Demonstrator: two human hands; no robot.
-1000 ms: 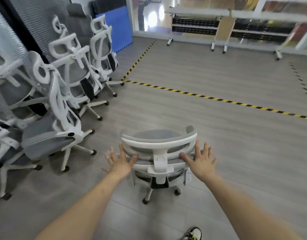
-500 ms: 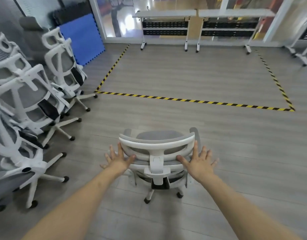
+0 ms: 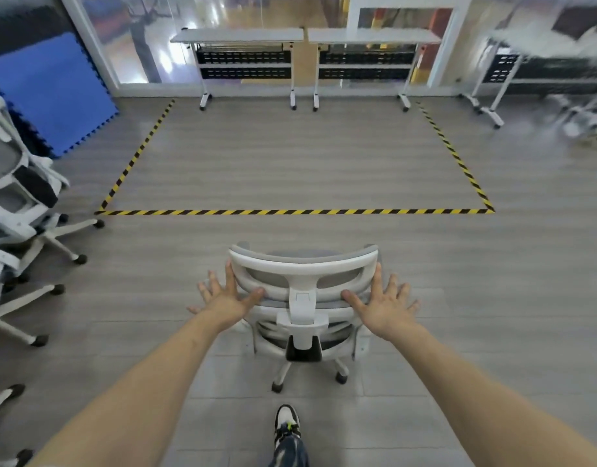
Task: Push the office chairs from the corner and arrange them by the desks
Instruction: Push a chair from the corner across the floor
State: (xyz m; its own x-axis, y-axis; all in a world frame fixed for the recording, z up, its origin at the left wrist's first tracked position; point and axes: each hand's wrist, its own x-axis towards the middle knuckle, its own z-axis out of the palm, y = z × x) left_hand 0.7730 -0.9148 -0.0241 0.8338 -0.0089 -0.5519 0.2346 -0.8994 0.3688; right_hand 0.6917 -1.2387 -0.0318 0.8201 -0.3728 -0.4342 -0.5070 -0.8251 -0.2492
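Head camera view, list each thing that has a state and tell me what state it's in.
Chair being pushed: upright, short of the tape line.
Left hand: flat against the backrest, fingers straight.
Right hand: flat against the backrest, fingers spread.
Spare chairs: bunched together at left.
Desks: bare tops, no chairs.

We are rolling the chair (image 3: 303,298) toward the tables (image 3: 305,37) at top centre, leaving the stacked chairs (image 3: 17,210) sliding off left.

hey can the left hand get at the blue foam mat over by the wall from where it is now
Probably not. The left hand presses flat on the office chair being pushed, and the blue foam mat leans far off across open floor. Nothing blocks the way, but the person would have to walk there.
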